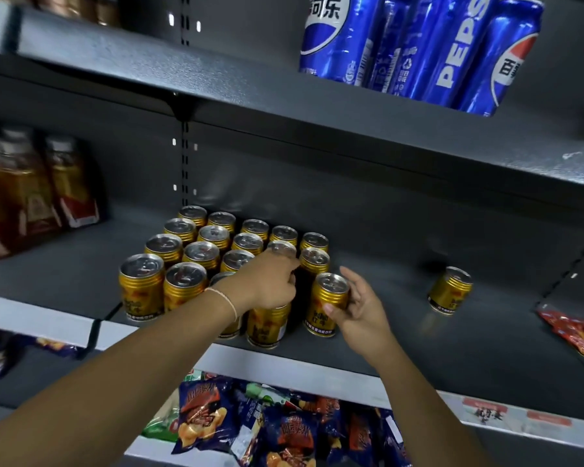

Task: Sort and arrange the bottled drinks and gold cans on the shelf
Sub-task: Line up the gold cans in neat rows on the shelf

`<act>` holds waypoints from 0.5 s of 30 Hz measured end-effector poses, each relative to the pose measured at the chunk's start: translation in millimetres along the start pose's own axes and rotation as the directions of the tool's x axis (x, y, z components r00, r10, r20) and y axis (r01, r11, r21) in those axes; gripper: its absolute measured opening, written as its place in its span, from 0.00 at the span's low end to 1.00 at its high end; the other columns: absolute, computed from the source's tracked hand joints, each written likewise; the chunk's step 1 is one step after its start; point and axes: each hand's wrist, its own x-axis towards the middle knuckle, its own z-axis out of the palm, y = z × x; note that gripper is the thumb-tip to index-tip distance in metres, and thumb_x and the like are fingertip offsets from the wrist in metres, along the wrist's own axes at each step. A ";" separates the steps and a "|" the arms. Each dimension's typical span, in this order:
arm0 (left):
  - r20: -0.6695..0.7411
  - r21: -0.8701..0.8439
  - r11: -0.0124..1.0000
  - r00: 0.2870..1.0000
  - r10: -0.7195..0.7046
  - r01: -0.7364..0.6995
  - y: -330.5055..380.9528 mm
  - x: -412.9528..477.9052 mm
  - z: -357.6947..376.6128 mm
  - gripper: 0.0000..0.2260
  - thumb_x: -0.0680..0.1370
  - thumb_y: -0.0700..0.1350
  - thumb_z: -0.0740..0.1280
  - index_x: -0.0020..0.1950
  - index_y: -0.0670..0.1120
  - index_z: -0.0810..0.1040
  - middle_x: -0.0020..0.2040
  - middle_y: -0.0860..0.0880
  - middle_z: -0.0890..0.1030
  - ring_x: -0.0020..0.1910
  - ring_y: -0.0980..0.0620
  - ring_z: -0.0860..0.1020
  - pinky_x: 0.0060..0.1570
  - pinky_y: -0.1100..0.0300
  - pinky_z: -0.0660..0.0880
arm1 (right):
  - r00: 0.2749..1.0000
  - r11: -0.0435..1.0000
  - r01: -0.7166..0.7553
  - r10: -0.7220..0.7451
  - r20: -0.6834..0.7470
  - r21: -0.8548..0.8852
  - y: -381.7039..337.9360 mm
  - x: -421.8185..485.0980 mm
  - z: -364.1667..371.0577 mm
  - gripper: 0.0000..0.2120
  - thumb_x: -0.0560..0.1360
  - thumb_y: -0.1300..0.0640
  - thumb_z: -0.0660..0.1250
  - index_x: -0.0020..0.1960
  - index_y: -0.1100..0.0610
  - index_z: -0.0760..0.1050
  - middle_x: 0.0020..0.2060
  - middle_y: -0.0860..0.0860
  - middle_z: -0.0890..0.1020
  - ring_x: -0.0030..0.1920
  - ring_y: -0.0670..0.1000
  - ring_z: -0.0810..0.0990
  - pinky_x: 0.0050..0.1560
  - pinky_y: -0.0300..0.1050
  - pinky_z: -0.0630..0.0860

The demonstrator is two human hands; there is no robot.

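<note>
Several gold cans (169, 251) stand in rows on the middle grey shelf (402, 332). My left hand (270, 281) reaches over the block, fingers curled round the top of a gold can (267, 323) in the front row. My right hand (358, 305) grips another gold can (327, 305) at the block's right front corner, thumb on its label. One gold can (450, 291) stands alone farther right on the same shelf. Bottled amber drinks (31, 190) with red labels stand at the far left, blurred.
Tall blue Pepsi cans (418, 48) stand on the shelf above at the right. Snack bags (267, 426) fill the shelf below. A red packet (573, 332) lies at the right edge of the middle shelf. Bare shelf floor lies between the block and the lone can.
</note>
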 end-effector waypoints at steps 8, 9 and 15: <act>-0.035 -0.022 0.998 0.998 0.060 -0.061 -15.1 1.0 14.2 0.23 0.82 0.52 0.57 0.77 0.49 0.64 0.79 0.49 0.59 0.78 0.50 0.55 0.73 0.59 0.52 | 0.993 0.993 0.115 -0.115 -0.037 -0.014 14.2 6.5 22.3 0.38 0.70 0.68 0.72 0.62 0.28 0.70 0.65 0.41 0.76 0.66 0.42 0.76 0.59 0.33 0.74; -0.043 -0.028 0.997 0.997 0.064 -0.065 -15.1 0.2 14.6 0.23 0.82 0.52 0.57 0.77 0.49 0.64 0.79 0.49 0.60 0.77 0.50 0.56 0.73 0.59 0.53 | 0.991 0.992 0.122 -0.124 -0.048 -0.032 14.5 5.9 22.8 0.38 0.69 0.66 0.73 0.62 0.27 0.69 0.63 0.38 0.77 0.65 0.42 0.76 0.59 0.32 0.74; -0.068 0.006 0.995 0.993 0.096 -0.096 -14.6 -3.0 17.7 0.21 0.82 0.51 0.56 0.76 0.53 0.66 0.78 0.49 0.62 0.77 0.47 0.58 0.73 0.53 0.57 | 0.987 0.985 0.114 -0.127 -0.097 -0.127 17.9 6.0 26.5 0.36 0.73 0.65 0.73 0.62 0.26 0.68 0.58 0.32 0.78 0.60 0.42 0.79 0.55 0.36 0.77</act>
